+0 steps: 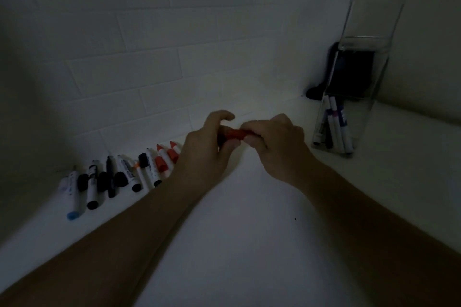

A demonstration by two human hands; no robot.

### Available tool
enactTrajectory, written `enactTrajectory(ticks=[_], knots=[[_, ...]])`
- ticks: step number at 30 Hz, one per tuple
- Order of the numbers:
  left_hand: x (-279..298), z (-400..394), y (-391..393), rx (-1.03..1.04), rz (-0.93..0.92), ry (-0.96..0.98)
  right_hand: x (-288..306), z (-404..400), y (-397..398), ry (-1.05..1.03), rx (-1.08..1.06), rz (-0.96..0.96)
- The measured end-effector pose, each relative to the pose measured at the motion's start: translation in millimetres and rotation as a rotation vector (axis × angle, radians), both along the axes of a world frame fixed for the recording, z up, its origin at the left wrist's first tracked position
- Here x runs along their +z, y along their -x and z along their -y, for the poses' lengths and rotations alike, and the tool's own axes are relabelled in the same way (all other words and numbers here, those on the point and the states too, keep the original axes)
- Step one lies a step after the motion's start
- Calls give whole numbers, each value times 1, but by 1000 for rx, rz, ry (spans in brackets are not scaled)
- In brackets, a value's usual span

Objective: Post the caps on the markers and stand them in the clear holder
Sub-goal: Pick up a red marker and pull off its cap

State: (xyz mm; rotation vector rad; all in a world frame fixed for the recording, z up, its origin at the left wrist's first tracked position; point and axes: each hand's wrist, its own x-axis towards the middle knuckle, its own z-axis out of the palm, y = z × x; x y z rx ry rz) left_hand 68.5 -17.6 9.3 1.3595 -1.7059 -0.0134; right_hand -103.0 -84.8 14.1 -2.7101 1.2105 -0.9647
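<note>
Over the middle of the dim white counter point(249, 207), the left hand point(207, 147) and right hand point(279, 142) each keep a curled grip clamped on one red marker point(234, 133) between them, a row of loose markers point(119, 177) lying left, the clear holder point(349, 107) with a few markers far right.

Bench point(249, 219) lay open in the middle & near side. Row of loose markers point(119, 177) blocked the left, w/ tiled wall point(149, 57) right behind. Clear holder point(349, 97) stood far right, top open; dark object point(349, 70) sat behind it.
</note>
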Motion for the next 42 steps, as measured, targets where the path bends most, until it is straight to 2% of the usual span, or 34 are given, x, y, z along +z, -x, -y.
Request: enactTrajectory(ticks=[3, 5, 8, 10, 12, 15, 18, 24, 27, 30, 34, 37, 40, 42], knots=[[-5, 1, 11, -73, -123, -49, 18, 0, 1, -3, -28, 277], [-11, 4, 16, -106, 8, -57, 45, 1, 11, 29, -27, 438], [-18, 4, 18, -151, 240, -19, 92, 4, 44, 138, -122, 497], [-21, 2, 19, -201, 305, 27, 112, 15, 74, 240, -206, 460], [-23, 0, 22, -228, 350, 72, 120, 26, 102, 278, -309, 333], [-26, 1, 25, -281, 433, 124, 110, 34, 127, 229, -408, 94], [-28, 4, 26, -330, 513, 147, 87, 33, 133, 94, -539, -57], [-24, 2, 24, -322, 517, 169, 66, 29, 137, 90, -583, -155], [-24, 2, 23, -317, 523, 156, 66, 23, 142, -18, -573, -244], [-24, 2, 24, -321, 523, 147, 71, 21, 143, -33, -568, -349], [-23, 1, 23, -328, 523, 157, 71, 23, 142, -48, -619, -327], [-18, 0, 18, -329, 517, 188, 68, 16, 131, 199, -630, -229], [-7, 2, 7, -279, 490, 212, 52, 3, 98, 335, -383, -63], [3, 3, -10, -186, 482, 203, 33, -5, 62, 176, -187, 1]])
